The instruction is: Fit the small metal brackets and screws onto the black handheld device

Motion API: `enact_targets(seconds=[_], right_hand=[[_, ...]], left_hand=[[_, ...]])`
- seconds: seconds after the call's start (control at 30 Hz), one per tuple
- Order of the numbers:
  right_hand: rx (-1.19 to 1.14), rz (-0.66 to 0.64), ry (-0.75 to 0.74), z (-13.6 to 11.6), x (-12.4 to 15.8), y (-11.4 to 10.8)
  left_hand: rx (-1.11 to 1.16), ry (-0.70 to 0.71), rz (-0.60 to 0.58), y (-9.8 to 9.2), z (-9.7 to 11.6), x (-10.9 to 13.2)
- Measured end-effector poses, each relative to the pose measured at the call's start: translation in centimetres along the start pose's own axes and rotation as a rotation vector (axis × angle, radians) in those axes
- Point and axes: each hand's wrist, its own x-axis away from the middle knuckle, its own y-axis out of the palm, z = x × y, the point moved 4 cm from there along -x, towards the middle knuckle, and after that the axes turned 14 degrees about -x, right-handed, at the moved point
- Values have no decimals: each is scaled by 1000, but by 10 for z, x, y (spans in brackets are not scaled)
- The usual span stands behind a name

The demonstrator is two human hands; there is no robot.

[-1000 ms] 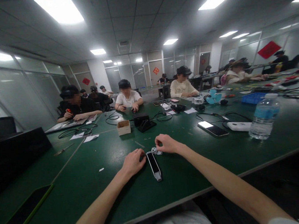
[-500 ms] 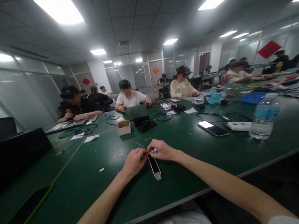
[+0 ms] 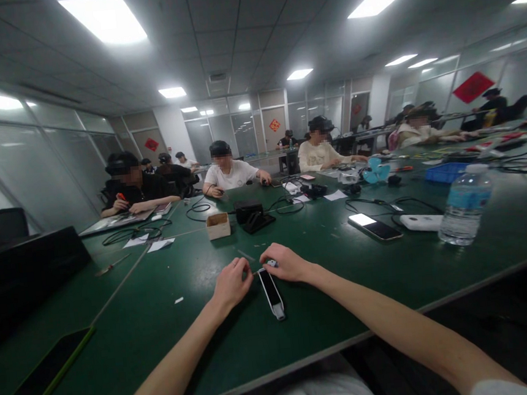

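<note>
A slim white pen-shaped device (image 3: 271, 296) with a long black screen lies on the green table (image 3: 329, 314) in front of me, its narrow grey tip towards me. My left hand (image 3: 234, 281) is closed in a pinch just left of the device's far end; what its fingertips hold is too small to make out. Over that far end, to the right, my right hand (image 3: 286, 263) has its fingers curled round a small pale-blue and dark object (image 3: 273, 263), whose kind I cannot tell. Between the two hands is a narrow gap.
Ahead stand a small open box (image 3: 218, 226) and a black stand-like device (image 3: 252, 215). On the right are a phone (image 3: 375, 227), a white device (image 3: 421, 223) and a water bottle (image 3: 464, 204). A green-edged dark tablet (image 3: 40, 383) lies left. Several people sit opposite.
My left hand has drawn back left, away from my right hand, leaving a gap and uncovering the device's far end. My right hand has barely moved.
</note>
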Motion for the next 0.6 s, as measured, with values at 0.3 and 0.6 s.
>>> enact_targets(seconds=[0.3, 0.6], right_hand=[[254, -190, 155, 19, 2, -6], [244, -256, 168, 23, 4, -5]], left_hand=[[-3, -26, -133, 3, 1, 1], [45, 5, -154, 8, 0, 0]])
